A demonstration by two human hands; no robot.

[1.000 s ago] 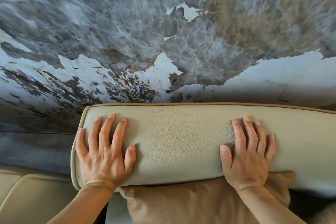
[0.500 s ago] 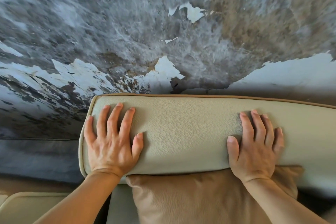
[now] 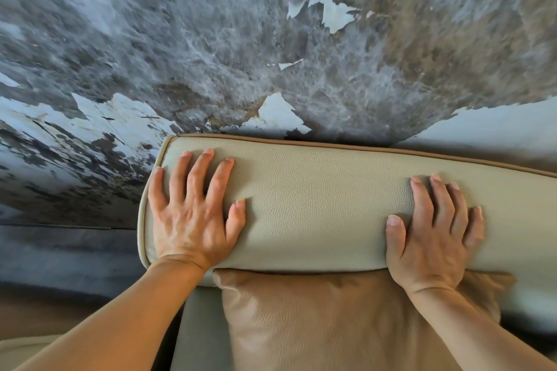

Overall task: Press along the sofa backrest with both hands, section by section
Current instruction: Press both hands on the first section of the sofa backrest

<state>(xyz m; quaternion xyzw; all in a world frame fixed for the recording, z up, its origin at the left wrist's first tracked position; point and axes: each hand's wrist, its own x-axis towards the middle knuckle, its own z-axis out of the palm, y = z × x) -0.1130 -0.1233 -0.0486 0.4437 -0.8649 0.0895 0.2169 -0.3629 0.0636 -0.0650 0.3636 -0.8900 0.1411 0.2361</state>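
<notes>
We lay our left hand [image 3: 193, 214] flat, fingers spread and grasping nothing, at the rounded left end of the sofa backrest [image 3: 316, 208], a pebbled cream leather roll with tan piping. Our right hand [image 3: 434, 235] lies equally flat further right, wrist over a tan leather cushion [image 3: 316, 319]. Behind is a peeling wall [image 3: 211, 54].
</notes>
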